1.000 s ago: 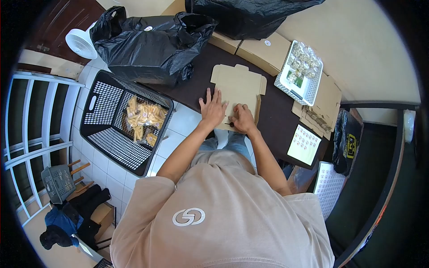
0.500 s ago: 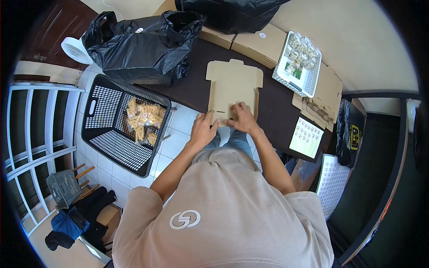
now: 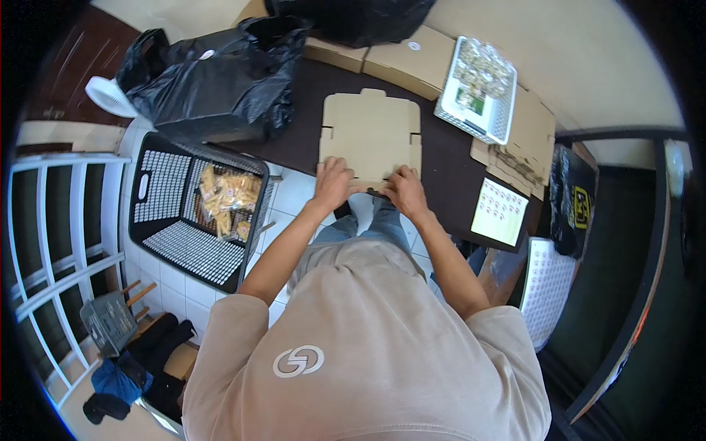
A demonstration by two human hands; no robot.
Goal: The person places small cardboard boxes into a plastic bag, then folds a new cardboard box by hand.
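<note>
A flat brown cardboard box piece [image 3: 371, 136] lies on the dark table, with its near edge at the table's front. My left hand [image 3: 335, 182] touches its near left corner, fingers bent over the edge. At the near right corner, my right hand [image 3: 403, 188] has its fingers curled onto the same edge. Whether the fingertips pinch the cardboard is too small to tell.
Left of the table stands a black crate [image 3: 198, 213] with packaged snacks [image 3: 228, 198]. A black plastic bag [image 3: 213, 88] sits at the back left. At the right are a white basket [image 3: 478, 88], flattened cardboard [image 3: 526, 140] and a sticker sheet [image 3: 499, 212].
The cardboard's side flaps no longer stick out, and its top now looks flat and wider. Both hands have moved slightly apart along its near edge. The whole view has shifted a little.
</note>
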